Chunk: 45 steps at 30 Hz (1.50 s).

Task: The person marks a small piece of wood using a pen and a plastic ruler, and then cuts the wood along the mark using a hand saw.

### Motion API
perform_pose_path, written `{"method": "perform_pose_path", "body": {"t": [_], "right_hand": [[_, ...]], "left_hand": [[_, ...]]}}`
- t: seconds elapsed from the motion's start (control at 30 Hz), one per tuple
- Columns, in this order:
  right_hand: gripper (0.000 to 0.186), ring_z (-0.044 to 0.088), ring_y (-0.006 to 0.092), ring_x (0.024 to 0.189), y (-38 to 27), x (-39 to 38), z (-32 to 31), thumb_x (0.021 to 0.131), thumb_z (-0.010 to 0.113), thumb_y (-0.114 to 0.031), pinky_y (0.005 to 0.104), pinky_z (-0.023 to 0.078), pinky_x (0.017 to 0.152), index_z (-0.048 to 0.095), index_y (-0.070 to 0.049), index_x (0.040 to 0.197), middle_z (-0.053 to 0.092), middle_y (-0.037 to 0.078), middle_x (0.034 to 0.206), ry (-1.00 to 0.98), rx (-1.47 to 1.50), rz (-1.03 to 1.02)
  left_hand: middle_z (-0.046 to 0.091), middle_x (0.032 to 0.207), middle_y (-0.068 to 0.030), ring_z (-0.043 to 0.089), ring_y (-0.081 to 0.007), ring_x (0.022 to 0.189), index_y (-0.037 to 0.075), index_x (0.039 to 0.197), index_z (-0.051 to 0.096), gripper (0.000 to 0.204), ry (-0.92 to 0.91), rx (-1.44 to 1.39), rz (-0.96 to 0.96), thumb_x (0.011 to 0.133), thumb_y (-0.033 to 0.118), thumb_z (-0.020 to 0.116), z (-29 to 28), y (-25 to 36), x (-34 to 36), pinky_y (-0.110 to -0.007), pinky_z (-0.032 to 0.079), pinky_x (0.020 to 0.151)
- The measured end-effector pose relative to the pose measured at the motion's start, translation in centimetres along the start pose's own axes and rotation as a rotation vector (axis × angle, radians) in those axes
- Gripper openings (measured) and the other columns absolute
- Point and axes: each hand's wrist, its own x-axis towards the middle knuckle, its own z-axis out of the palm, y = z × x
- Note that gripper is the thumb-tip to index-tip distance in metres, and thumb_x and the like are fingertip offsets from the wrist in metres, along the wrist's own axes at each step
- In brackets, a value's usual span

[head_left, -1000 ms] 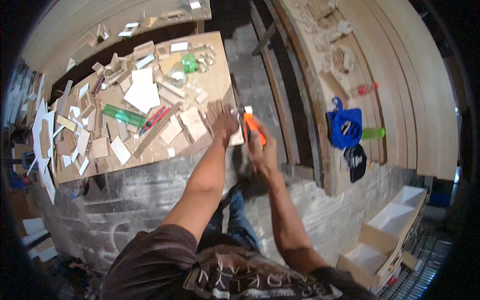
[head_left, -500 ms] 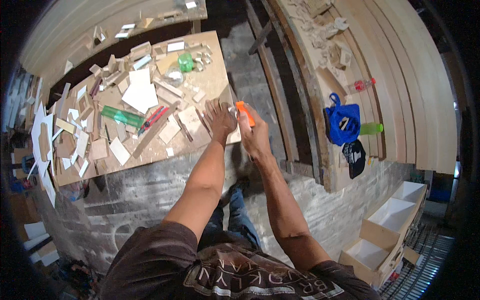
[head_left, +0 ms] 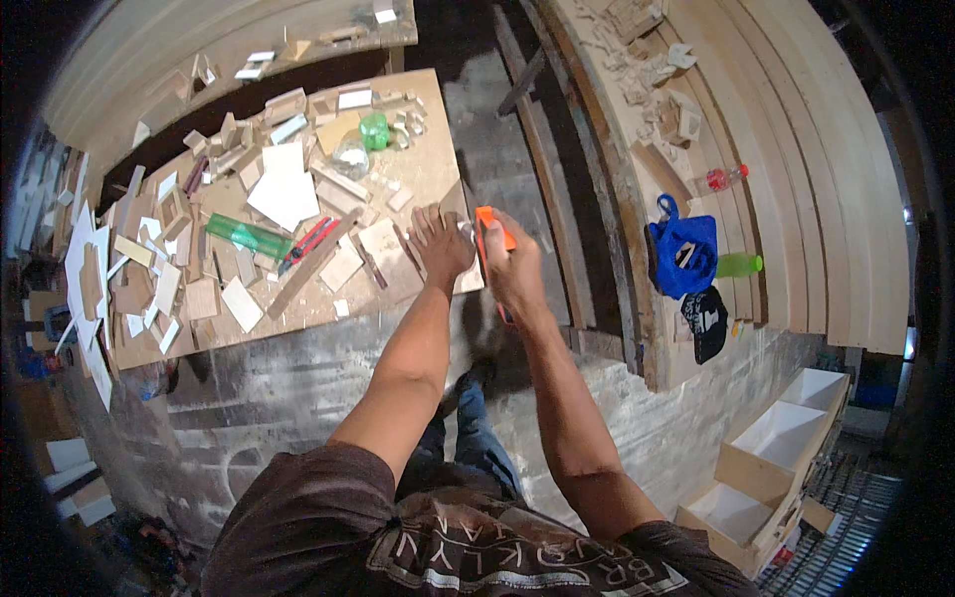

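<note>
My left hand lies with its fingers spread at the table's right corner, over a flat wood piece. Beside its thumb is a small whitish patch that I cannot make out. My right hand is closed round an orange hand tool, held just off the table's right edge. Orange shows above the fingers and at the wrist; the grip hides the middle, and the tool's exact kind is unclear. Left of my hands lie a red utility knife, a long wood strip and wood offcuts.
The plywood table bears white boards, a green plastic bottle and many scraps. To the right, a bench holds a blue bag, a black cap and bottles. Wooden boxes stand lower right.
My right hand and the orange tool have shifted slightly right and down, and more of the tool shows near the wrist. My left hand stays on the table corner. The view has tilted slightly.
</note>
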Motion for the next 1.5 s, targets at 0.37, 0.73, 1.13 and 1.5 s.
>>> {"method": "perform_pose_path", "body": {"t": [0.37,0.73,1.13,1.5], "right_hand": [[0.041,0.071,0.034,0.099,-7.2,-8.5,-4.9,0.101,0.055,-0.025,0.0386,0.052,0.084,0.057,0.004,0.131,0.07,0.029,0.105,-0.065,-0.087,0.066],[0.044,0.069,0.031,0.105,-3.5,-2.2,-2.6,0.1,0.058,-0.03,0.0382,0.051,0.087,0.06,0.004,0.128,0.07,0.028,0.107,-0.167,0.046,0.268],[0.043,0.067,0.023,0.089,2.2,4.3,1.5,0.102,0.053,-0.03,0.0369,0.051,0.081,0.063,0.007,0.121,0.072,0.022,0.094,-0.056,-0.08,0.082],[0.04,0.069,0.0291,0.104,-5.7,-3.7,-2.7,0.102,0.055,-0.025,0.0388,0.051,0.092,0.059,0.005,0.128,0.07,0.026,0.11,-0.161,0.014,0.233]], "left_hand": [[0.027,0.156,-0.0157,0.005,-0.045,0.151,0.011,0.127,0.053,0.042,-0.009,-0.015,-0.086,0.095,0.039,0.051,-0.2,-2.0,0.0,-0.067,0.009,0.114],[0.018,0.16,-0.0141,-0.003,-0.0445,0.151,0.014,0.131,0.048,0.042,-0.089,-0.006,-0.072,0.097,0.039,0.049,-0.4,-1.4,0.2,-0.068,0.006,0.114],[0.019,0.161,-0.0156,-0.005,-0.0434,0.152,0.011,0.131,0.049,0.044,-0.15,-0.016,-0.099,0.097,0.038,0.049,-1.6,0.7,0.7,-0.068,0.005,0.115],[0.02,0.161,-0.0153,-0.003,-0.0437,0.152,0.013,0.131,0.05,0.043,-0.099,-0.061,-0.149,0.098,0.041,0.046,-1.5,-1.8,0.8,-0.067,0.003,0.115]]}}
